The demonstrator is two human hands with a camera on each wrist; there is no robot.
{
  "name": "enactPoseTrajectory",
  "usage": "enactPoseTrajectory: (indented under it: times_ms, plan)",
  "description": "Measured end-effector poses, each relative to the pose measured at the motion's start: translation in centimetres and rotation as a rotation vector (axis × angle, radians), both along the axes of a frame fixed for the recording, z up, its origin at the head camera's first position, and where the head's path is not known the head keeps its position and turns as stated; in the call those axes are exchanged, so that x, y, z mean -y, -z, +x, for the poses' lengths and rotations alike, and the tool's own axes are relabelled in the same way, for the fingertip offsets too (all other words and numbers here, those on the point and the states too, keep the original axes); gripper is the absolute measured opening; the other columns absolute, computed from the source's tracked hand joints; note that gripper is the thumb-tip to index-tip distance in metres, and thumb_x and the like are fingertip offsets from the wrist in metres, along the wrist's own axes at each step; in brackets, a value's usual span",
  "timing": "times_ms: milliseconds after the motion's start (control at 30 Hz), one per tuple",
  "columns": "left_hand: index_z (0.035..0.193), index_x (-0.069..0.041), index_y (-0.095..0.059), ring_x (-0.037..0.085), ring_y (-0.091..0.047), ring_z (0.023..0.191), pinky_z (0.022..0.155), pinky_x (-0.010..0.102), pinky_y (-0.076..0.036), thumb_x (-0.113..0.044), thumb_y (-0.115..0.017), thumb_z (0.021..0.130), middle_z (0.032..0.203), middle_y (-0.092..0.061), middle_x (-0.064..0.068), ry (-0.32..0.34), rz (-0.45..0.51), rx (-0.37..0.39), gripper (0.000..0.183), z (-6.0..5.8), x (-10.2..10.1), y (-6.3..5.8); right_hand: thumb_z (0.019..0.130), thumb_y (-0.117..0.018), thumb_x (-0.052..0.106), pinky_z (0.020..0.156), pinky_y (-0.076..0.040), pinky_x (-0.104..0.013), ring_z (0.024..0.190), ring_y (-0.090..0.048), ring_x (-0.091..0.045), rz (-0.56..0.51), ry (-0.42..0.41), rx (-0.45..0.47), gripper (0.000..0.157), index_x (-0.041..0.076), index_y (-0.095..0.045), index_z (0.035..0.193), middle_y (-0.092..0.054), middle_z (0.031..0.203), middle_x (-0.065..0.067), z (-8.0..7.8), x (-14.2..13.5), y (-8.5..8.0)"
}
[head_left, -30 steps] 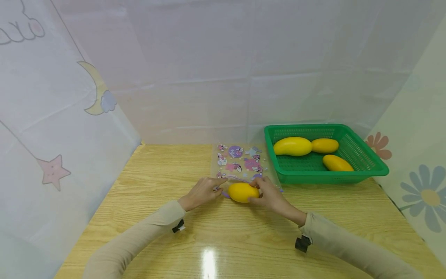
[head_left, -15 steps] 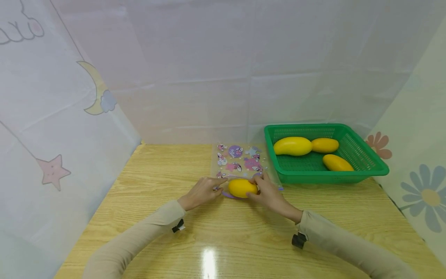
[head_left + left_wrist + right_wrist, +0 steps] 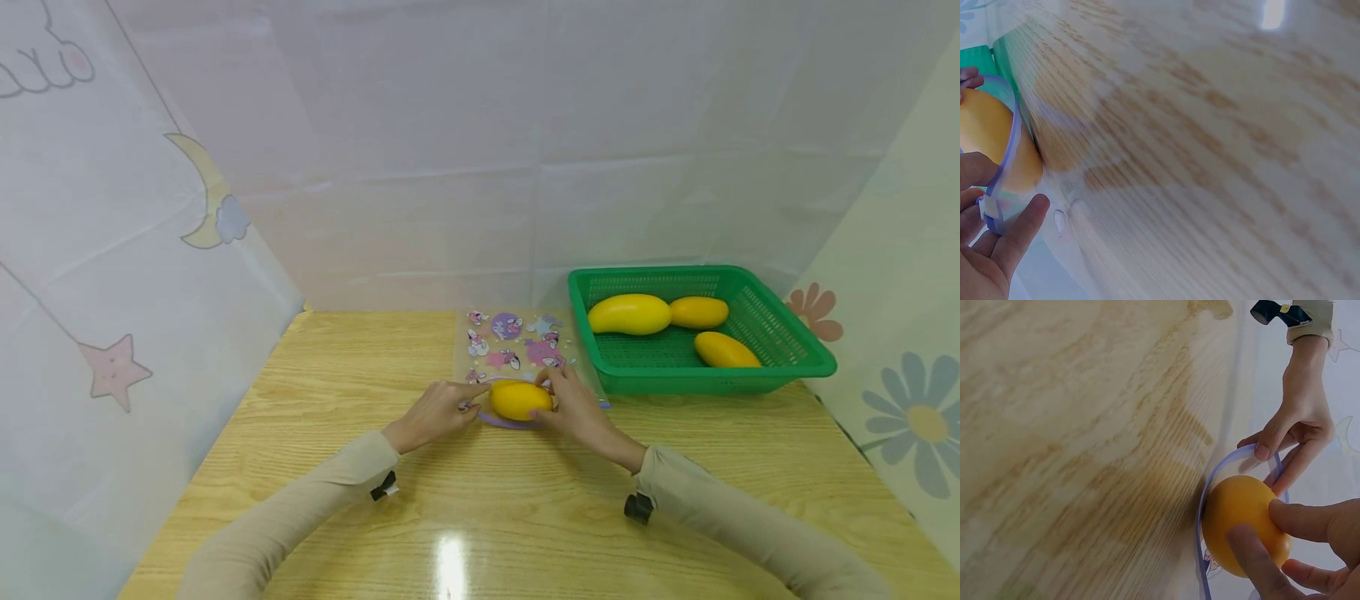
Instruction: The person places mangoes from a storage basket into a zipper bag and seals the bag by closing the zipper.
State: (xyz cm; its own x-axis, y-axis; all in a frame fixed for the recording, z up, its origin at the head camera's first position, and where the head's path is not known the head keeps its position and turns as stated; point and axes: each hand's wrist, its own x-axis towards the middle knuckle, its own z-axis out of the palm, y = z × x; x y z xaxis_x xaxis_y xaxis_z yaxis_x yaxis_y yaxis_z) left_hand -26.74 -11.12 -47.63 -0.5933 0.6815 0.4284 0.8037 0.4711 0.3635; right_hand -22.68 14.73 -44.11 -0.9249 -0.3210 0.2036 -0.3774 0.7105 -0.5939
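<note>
A yellow-orange mango (image 3: 517,401) lies lengthwise in the mouth of a clear printed zip bag (image 3: 504,343). My right hand (image 3: 581,414) grips the mango's right end between thumb and fingers. At the left of the mouth, my left hand (image 3: 435,410) pinches the bag's purple zip edge. The left wrist view shows those fingers around the white slider (image 3: 987,207), with the mango (image 3: 1025,172) just beyond. From the right wrist, the purple rim (image 3: 1200,519) curves around the mango (image 3: 1235,512), and the mouth is spread apart.
A green plastic basket (image 3: 712,385) stands to the right, close beside the bag. Inside are a large yellow mango (image 3: 632,315) and two smaller orange ones, one at the back (image 3: 699,312) and one in front (image 3: 726,350). Patterned cloth hangs behind the wooden table (image 3: 360,358).
The right hand has moved the mango slightly away from the body, from in front of the bag's edge into its mouth. The left hand has stayed at the edge.
</note>
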Motion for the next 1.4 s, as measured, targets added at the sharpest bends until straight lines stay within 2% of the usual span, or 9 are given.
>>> enactPoseTrajectory:
  times_ms: [267,533,800,1067,1400]
  plan:
    - [0.123,0.004,-0.066,-0.004,-0.022,0.042,0.039,0.011,-0.027,0.002,-0.070,0.087,0.098,-0.074,0.015,-0.007,-0.025,0.029,0.036,-0.03,0.02,-0.10,0.080,-0.084,0.010,0.070,-0.048,-0.040,0.089,-0.054,-0.028,0.027,0.009,-0.019,0.049,-0.001,-0.059,0.120,-0.052,0.105,-0.017,-0.43,0.16,0.06]
    - [0.124,0.003,-0.066,-0.005,-0.020,0.042,0.038,0.011,-0.026,0.002,-0.070,0.088,0.104,-0.073,0.016,-0.001,-0.020,0.038,0.036,-0.06,-0.06,-0.11,0.076,-0.083,0.000,0.067,-0.044,-0.039,0.078,-0.047,-0.022,0.050,0.017,-0.084,0.042,0.002,-0.063,0.113,-0.049,0.095,-0.012,-0.81,0.11,0.48]
    - [0.123,0.004,-0.066,-0.005,-0.021,0.042,0.039,0.011,-0.028,0.003,-0.071,0.086,0.098,-0.074,0.016,0.006,-0.015,0.035,0.037,-0.13,-0.06,0.10,0.075,-0.083,0.000,0.073,-0.046,-0.048,0.084,-0.053,-0.026,0.053,0.013,-0.090,0.041,0.004,-0.062,0.110,-0.052,0.100,-0.015,-0.75,-0.02,0.58]
    - [0.122,0.004,-0.067,-0.005,-0.022,0.042,0.039,0.012,-0.028,0.003,-0.071,0.086,0.092,-0.074,0.014,0.001,-0.018,0.021,0.037,-0.07,0.01,0.15,0.075,-0.084,0.000,0.074,-0.048,-0.050,0.087,-0.056,-0.028,0.038,0.004,-0.076,0.040,0.005,-0.063,0.108,-0.053,0.101,-0.018,-0.61,-0.09,0.54]
    - [0.121,0.003,-0.068,-0.005,-0.022,0.043,0.040,0.011,-0.027,0.002,-0.071,0.086,0.096,-0.074,0.014,0.003,-0.029,0.002,0.035,-0.19,0.11,0.28,0.074,-0.086,0.005,0.069,-0.049,-0.043,0.083,-0.056,-0.028,0.037,-0.007,-0.067,0.038,0.005,-0.065,0.106,-0.055,0.097,-0.016,-0.60,-0.21,0.06]
